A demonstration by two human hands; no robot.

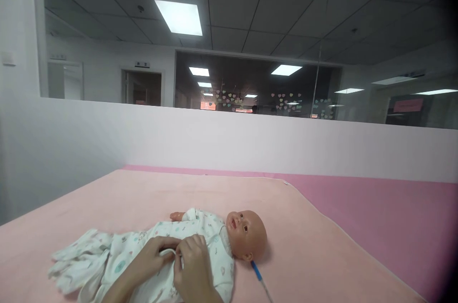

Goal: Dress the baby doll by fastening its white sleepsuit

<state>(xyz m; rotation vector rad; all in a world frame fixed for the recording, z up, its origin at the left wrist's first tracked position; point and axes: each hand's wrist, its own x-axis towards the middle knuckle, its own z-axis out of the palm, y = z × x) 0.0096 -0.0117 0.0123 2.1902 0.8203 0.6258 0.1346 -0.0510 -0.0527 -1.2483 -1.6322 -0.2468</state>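
A baby doll (pixel 247 234) lies on its back with its head to the right, dressed in a white printed romper (pixel 121 245). Over the doll's chest, my left hand (pixel 153 255) and my right hand (pixel 193 265) meet, fingers bent and close together. Both pinch the romper's front along an edge of the cloth. Whether a snap or button sits between the fingertips is hidden. One doll hand (pixel 177 216) sticks out of the far sleeve. The romper's legs lie loose and crumpled at the left.
A peach blanket (pixel 322 255) covers the surface under the doll, over a pink layer (pixel 393 212) at the right. Beside the doll's head lies a thin object with a blue end (pixel 256 270). Behind stands a low white wall (pixel 250 143) with glass above it.
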